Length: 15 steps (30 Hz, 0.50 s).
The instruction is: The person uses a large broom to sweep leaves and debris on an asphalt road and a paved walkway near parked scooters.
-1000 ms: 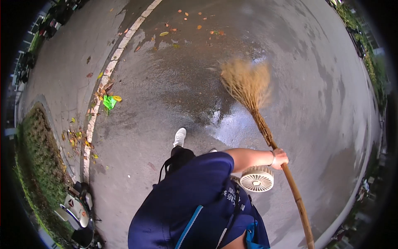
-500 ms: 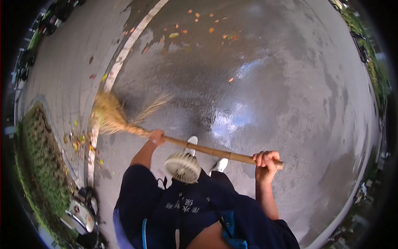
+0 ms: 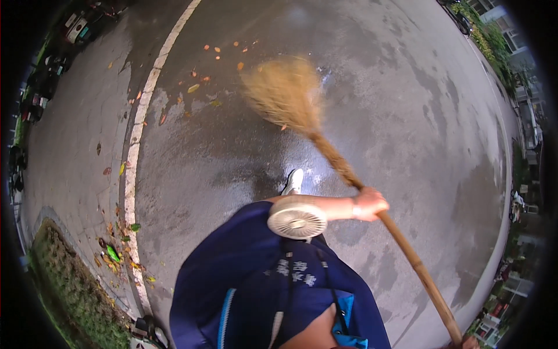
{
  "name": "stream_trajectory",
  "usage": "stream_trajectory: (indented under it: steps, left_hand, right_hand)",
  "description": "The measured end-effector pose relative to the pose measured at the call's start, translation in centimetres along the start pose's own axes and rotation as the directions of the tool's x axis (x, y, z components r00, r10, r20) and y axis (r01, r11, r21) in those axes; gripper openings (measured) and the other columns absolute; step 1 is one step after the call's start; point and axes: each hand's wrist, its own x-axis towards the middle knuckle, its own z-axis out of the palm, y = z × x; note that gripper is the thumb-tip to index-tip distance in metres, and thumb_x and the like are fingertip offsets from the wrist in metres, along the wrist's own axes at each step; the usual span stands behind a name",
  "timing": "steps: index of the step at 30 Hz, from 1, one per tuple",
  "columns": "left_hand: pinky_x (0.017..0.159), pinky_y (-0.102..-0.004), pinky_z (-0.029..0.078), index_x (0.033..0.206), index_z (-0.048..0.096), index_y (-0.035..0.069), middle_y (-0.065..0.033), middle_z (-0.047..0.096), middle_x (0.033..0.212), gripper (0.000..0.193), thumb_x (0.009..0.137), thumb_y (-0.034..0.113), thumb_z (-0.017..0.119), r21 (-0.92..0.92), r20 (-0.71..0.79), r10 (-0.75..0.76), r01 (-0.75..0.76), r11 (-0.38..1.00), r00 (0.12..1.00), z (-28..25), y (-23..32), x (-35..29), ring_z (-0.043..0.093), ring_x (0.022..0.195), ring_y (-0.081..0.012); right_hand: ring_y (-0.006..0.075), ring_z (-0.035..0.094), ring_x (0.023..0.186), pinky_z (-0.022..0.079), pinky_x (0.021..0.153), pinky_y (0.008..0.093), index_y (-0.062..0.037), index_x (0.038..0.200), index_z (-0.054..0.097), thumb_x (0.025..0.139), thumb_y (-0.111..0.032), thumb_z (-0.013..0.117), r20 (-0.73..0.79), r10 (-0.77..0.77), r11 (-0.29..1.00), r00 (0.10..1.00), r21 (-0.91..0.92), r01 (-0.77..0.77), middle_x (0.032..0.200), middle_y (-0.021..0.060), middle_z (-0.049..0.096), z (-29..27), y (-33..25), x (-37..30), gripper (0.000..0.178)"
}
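Note:
A large straw broom [image 3: 285, 96] with a long wooden handle [image 3: 415, 263] slants across the view from upper middle to lower right. Its bristles are smeared by motion over the wet pavement, just right of some fallen leaves [image 3: 193, 88]. My left hand [image 3: 370, 203], its arm stretched across in front of me, is closed round the handle below the bristles. At the lower right edge my right hand [image 3: 469, 342] is closed at the handle's far end, mostly cut off by the picture's edge.
A white line [image 3: 135, 142] runs along the pavement on the left. More leaves [image 3: 110, 256] lie beside it near a hedge [image 3: 70, 279]. A small round fan [image 3: 297, 218] hangs at my chest. One white shoe [image 3: 294, 181] shows. Parked vehicles [image 3: 81, 26] stand at the far left.
The broom head has swung from the white line on the left up and across to the right. My left hand has moved right with it; my right hand has dropped to the lower right edge.

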Motion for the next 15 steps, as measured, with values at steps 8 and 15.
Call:
stream_trajectory:
  steps: [8, 15]
  left_hand:
    - [0.058, -0.043, 0.045, 0.067, 0.059, 0.01, -0.012, 0.059, 0.064, 0.019, 0.064, 0.025, 0.071, -0.109, 0.249, -0.202, 0.234, 0.966, 0.947, 4.8, -15.9, 6.8, 0.061, 0.065, -0.032]
    - [0.065, -0.0435, 0.048, 0.064, 0.063, 0.012, -0.0124, 0.063, 0.067, 0.027, 0.062, 0.038, 0.07, 0.249, 0.098, -0.779, 0.742, 0.622, 0.619, -4.2, -24.7, -11.1, 0.062, 0.068, -0.0327]
  right_hand:
    - [0.0112, 0.036, 0.039, 0.032, 0.038, 0.0247, -0.006, 0.07, 0.05, 0.077, -0.007, 0.05, -0.136, 0.14, 0.989, 0.981, -0.017, -0.144, 0.052, 0.0031, 0.042, 15.5, 14.4, 3.4, 0.008]
    - [0.0087, 0.036, 0.037, 0.034, 0.035, 0.0234, -0.0056, 0.08, 0.047, 0.081, 0.0, 0.049, 0.405, 0.584, 0.313, 0.703, 0.687, -0.656, 0.05, -0.0018, 0.037, 30.4, 34.6, -4.6, 0.006]
